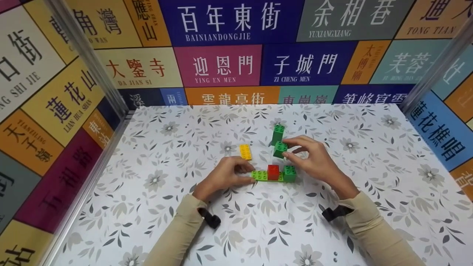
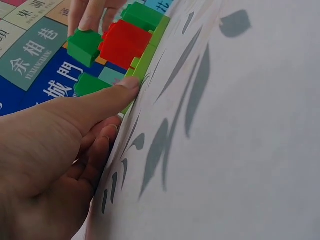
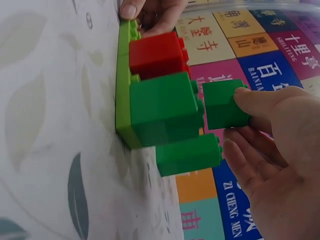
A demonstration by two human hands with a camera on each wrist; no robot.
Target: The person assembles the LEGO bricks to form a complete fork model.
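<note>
My left hand (image 1: 228,172) grips the left end of a long light green building-brick strip (image 1: 260,175) lying on the table, thumb on its near side. A red brick (image 1: 273,172) stands on the strip, and a green brick (image 1: 290,173) stands at its right end. My right hand (image 1: 314,157) pinches another green brick (image 3: 223,104) between thumb and fingers, raised above and behind the strip. In the right wrist view this held brick is apart from the bricks on the strip.
A taller green brick (image 1: 278,135) stands behind the held one. Left of it lies a flat yellow brick (image 1: 245,152), just beyond my left hand. The table (image 1: 258,229) has a floral cover, and panels with printed characters (image 1: 218,66) rise at its back and sides.
</note>
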